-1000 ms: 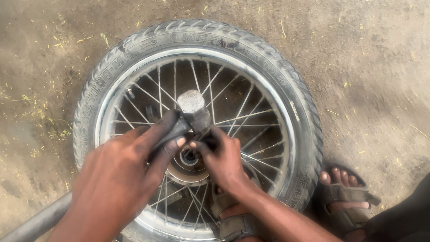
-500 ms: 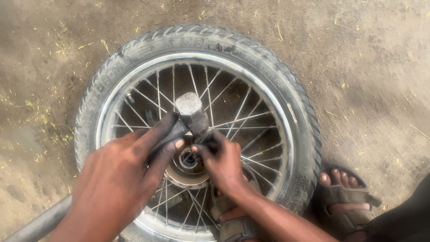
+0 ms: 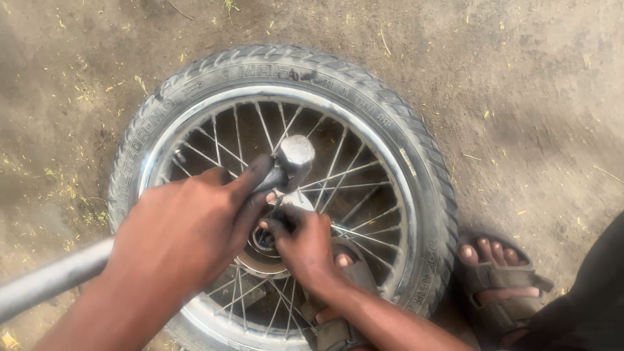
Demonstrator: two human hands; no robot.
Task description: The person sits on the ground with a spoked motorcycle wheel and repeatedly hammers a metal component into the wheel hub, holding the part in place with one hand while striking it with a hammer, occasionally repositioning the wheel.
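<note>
Hammer at the wheel hub, both hands in close.

My left hand [image 3: 188, 234] is wrapped tight round the hammer [image 3: 294, 156] just under its head; my right hand [image 3: 304, 246] pinches a small part I cannot make out at the hub [image 3: 263, 244] of the spoked wheel [image 3: 279, 188], which lies flat mid-ground on the dirt ground [image 3: 533, 117], a sandalled foot [image 3: 497, 279] just beside the tyre. I judge short, square taps best, fingers kept off the strike line. Against half a second ago, the hammer head sits slightly higher and further right; the wheel has not shifted.
</note>
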